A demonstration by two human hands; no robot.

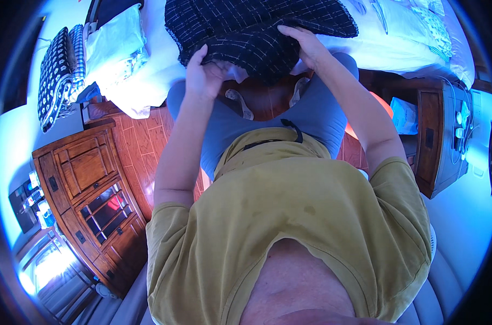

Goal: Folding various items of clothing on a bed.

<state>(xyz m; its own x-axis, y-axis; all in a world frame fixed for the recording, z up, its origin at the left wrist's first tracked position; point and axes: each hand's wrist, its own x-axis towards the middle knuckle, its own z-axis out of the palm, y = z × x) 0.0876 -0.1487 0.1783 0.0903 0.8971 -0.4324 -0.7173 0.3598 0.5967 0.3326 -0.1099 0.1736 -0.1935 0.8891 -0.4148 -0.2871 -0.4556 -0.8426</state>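
Observation:
A black cloth with a thin white grid pattern (251, 35) lies spread on the bed in front of me, its near edge hanging over the bedside above my knees. My left hand (205, 77) grips its near left edge, thumb up and fingers partly hidden beneath the fabric. Farther to the right, my right hand (306, 46) holds the cloth with the thumb on top and the fingers under it. Between the two hands the fabric sags in a fold. Whether it is a garment or a scarf I cannot tell.
White bedding (162, 70) covers the bed. Folded light cloths (118, 40) and patterned black-and-white textiles (56, 78) lie at the left. A wooden cabinet (89, 195) stands left; a wooden nightstand (430, 135) with cables stands right. Rumpled pale fabric (427, 32) lies far right.

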